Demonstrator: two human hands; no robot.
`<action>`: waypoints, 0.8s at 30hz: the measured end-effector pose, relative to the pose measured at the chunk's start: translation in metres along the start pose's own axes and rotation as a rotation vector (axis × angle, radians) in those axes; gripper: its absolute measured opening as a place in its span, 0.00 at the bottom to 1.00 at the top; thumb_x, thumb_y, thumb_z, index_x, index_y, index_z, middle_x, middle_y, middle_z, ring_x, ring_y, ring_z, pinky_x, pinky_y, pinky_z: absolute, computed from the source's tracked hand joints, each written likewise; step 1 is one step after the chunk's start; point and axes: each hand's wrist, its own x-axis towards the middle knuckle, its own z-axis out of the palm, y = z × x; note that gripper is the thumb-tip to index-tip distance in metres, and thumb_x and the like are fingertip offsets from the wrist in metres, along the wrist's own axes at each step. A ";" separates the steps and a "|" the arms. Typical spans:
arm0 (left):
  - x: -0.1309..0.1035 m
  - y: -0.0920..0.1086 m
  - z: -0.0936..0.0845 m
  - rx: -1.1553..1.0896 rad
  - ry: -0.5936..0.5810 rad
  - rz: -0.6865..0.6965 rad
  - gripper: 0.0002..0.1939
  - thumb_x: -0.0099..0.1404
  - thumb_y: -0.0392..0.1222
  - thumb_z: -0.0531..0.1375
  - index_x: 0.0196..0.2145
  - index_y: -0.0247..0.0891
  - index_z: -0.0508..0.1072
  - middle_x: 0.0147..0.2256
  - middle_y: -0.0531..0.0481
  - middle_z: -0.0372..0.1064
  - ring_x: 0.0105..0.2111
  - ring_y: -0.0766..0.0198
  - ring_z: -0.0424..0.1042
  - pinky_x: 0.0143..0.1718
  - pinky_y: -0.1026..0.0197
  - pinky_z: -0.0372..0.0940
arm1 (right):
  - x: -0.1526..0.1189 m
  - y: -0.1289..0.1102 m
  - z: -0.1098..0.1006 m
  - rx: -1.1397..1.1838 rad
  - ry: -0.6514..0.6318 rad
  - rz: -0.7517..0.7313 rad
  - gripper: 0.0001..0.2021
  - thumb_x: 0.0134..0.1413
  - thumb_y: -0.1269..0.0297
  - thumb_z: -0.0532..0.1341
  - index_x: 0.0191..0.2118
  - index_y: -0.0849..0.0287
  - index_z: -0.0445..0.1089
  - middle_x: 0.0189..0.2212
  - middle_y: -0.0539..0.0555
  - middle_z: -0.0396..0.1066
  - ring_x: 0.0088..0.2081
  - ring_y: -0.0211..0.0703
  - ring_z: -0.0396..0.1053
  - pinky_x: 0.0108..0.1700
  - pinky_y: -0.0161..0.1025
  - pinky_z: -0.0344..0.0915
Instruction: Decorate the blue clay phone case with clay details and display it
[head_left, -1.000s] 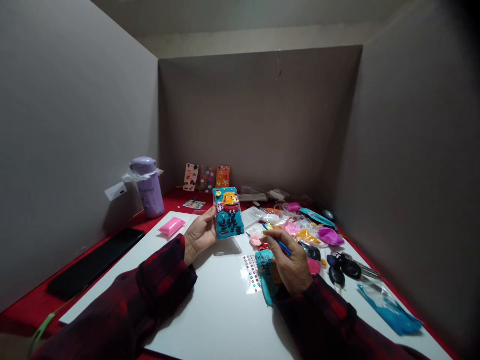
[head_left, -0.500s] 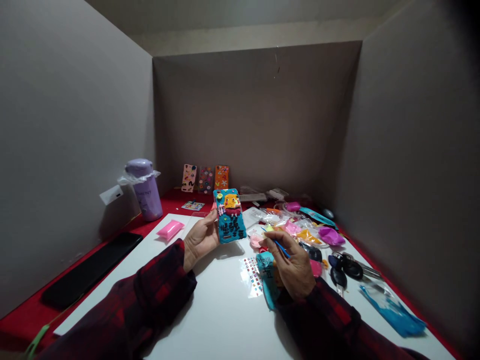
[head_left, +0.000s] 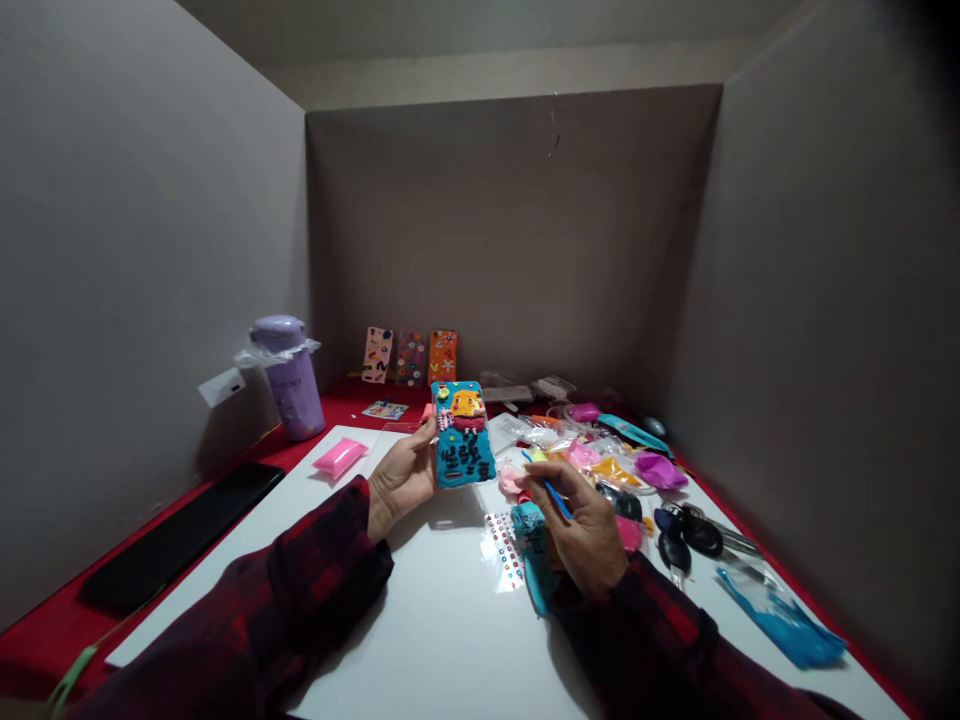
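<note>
Held up by its left edge, a decorated phone case point(head_left: 466, 455) is in my left hand point(head_left: 405, 470). It is covered in blue clay, with a yellow and red figure near its top and black marks below. My right hand point(head_left: 589, 525) pinches a thin blue stick-like tool point(head_left: 556, 500), its tip pointing up and left, apart from the case. Under my right hand lies a teal packet point(head_left: 534, 565) with dark writing, partly hidden by the hand. A sheet of small coloured gem stickers point(head_left: 504, 550) lies just left of that packet.
Plastic bags of coloured clay point(head_left: 615, 470) crowd the right side, near dark scissors-like handles point(head_left: 675, 550) and a blue-smeared bag point(head_left: 784, 620). A pink packet point(head_left: 341, 458), black phone-like slab point(head_left: 180, 540) and purple bottle point(head_left: 292, 385) stand left. Three decorated cases point(head_left: 411, 358) lean at the back.
The phone case has shifted slightly right and turned a little in my left hand. My right hand, still pinching the blue tool, has barely moved.
</note>
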 end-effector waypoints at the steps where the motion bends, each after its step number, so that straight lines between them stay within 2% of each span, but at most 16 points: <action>1: 0.000 0.000 0.000 0.001 -0.001 -0.002 0.22 0.67 0.42 0.53 0.55 0.27 0.63 0.41 0.34 0.75 0.41 0.49 0.75 0.50 0.44 0.62 | 0.000 0.000 0.000 0.007 -0.008 -0.003 0.10 0.55 0.58 0.60 0.39 0.58 0.69 0.33 0.53 0.75 0.36 0.43 0.75 0.40 0.40 0.71; 10: -0.002 -0.002 0.006 0.001 -0.008 0.008 0.22 0.68 0.42 0.52 0.57 0.30 0.61 0.40 0.36 0.76 0.40 0.52 0.76 0.50 0.46 0.62 | 0.001 0.000 0.001 -0.030 -0.039 0.004 0.11 0.55 0.56 0.60 0.38 0.59 0.69 0.31 0.54 0.76 0.34 0.44 0.76 0.38 0.39 0.71; 13: -0.002 -0.004 0.007 -0.006 -0.022 -0.013 0.22 0.68 0.43 0.51 0.56 0.28 0.62 0.40 0.35 0.76 0.41 0.52 0.75 0.50 0.47 0.62 | 0.000 0.003 0.003 0.028 -0.065 0.028 0.13 0.55 0.55 0.60 0.40 0.59 0.68 0.35 0.56 0.76 0.36 0.45 0.75 0.40 0.41 0.71; 16: -0.004 -0.005 0.011 -0.009 -0.043 -0.040 0.22 0.68 0.45 0.50 0.55 0.28 0.63 0.41 0.35 0.75 0.42 0.51 0.74 0.51 0.47 0.62 | 0.000 0.002 0.004 0.093 -0.097 0.079 0.16 0.55 0.52 0.60 0.41 0.60 0.68 0.37 0.57 0.75 0.39 0.47 0.74 0.35 0.39 0.71; 19: -0.007 -0.007 0.016 0.000 -0.069 -0.090 0.25 0.68 0.48 0.50 0.55 0.27 0.64 0.41 0.34 0.75 0.44 0.49 0.73 0.52 0.45 0.60 | 0.000 -0.002 0.004 0.137 -0.117 0.142 0.19 0.54 0.50 0.59 0.41 0.61 0.69 0.35 0.57 0.73 0.34 0.44 0.72 0.26 0.35 0.68; 24: -0.010 -0.009 0.017 0.020 -0.103 -0.140 0.25 0.68 0.49 0.51 0.54 0.27 0.66 0.42 0.35 0.75 0.45 0.49 0.73 0.52 0.46 0.60 | 0.001 -0.005 0.004 0.267 -0.131 0.189 0.21 0.53 0.47 0.59 0.40 0.62 0.71 0.29 0.53 0.69 0.26 0.36 0.64 0.24 0.33 0.65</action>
